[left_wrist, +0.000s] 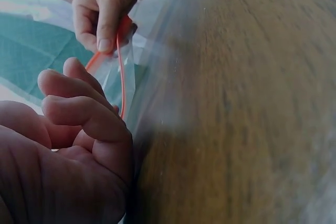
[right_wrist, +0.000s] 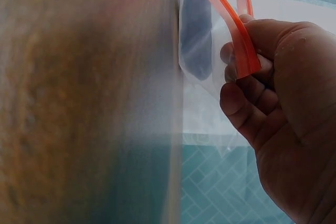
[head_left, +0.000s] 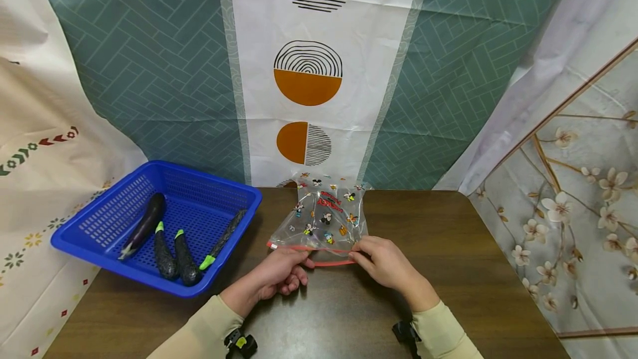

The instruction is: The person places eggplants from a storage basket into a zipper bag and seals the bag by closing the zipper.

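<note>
A clear zip bag (head_left: 326, 218) with printed cartoon figures lies on the brown table, its red-edged mouth facing me. The two red zip strips (head_left: 333, 263) stand apart, so the mouth gapes. At its right corner, my right hand (head_left: 386, 262) pinches the strip between thumb and fingers; the right wrist view shows the red strip end (right_wrist: 247, 61) in that grip. My left hand (head_left: 279, 275) holds the left part of the mouth, its other fingers curled with the palm turned up. In the left wrist view, those curled fingers (left_wrist: 86, 114) hide the hold itself.
A blue plastic basket (head_left: 209, 181) stands at the left. Inside are a long purple eggplant (head_left: 147, 223) and several dark, bumpy vegetables (head_left: 185, 259) with bright green ends. Patterned cloth (head_left: 309, 26) hangs behind the table's back edge; flowered cloth (head_left: 558, 237) borders the right.
</note>
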